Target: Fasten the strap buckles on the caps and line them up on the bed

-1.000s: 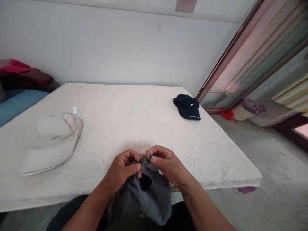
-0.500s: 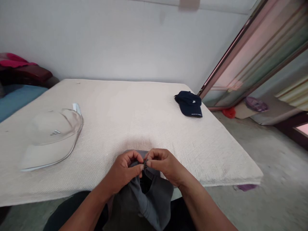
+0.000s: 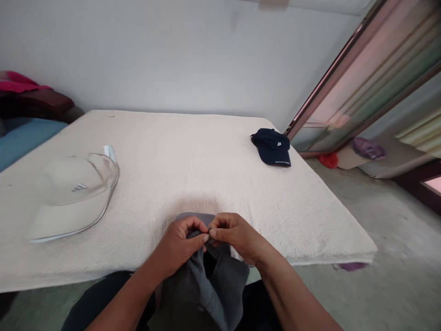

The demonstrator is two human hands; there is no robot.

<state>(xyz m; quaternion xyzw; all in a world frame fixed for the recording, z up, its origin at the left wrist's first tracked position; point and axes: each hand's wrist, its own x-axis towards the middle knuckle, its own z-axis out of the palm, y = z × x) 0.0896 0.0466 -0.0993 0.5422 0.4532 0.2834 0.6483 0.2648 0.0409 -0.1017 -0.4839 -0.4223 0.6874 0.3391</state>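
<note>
Both my hands pinch the back strap of a grey baseball cap (image 3: 220, 285), which hangs down toward my lap. My left hand (image 3: 179, 241) and my right hand (image 3: 234, 234) meet at the strap (image 3: 207, 228), and their fingertips hide its fastening. The cap's dark inside shows below my fingers. To the left on the white textured mattress (image 3: 206, 184) lies a beige cap (image 3: 74, 193), with a navy cap (image 3: 272, 147) farther off at the right. Neither is touched.
The mattress edge runs just beyond my hands, with my dark-clad lap below. A blue cushion (image 3: 24, 140) and red cloth (image 3: 20, 82) lie far left. Right are a glass door (image 3: 365, 78), concrete floor (image 3: 389, 230), a red object (image 3: 329, 160) and a purple object (image 3: 368, 148).
My fingers have closed over the strap, hiding the small metal buckle seen a second ago. More of the grey cap shows beyond my hands, and the whole scene sits slightly higher in view.
</note>
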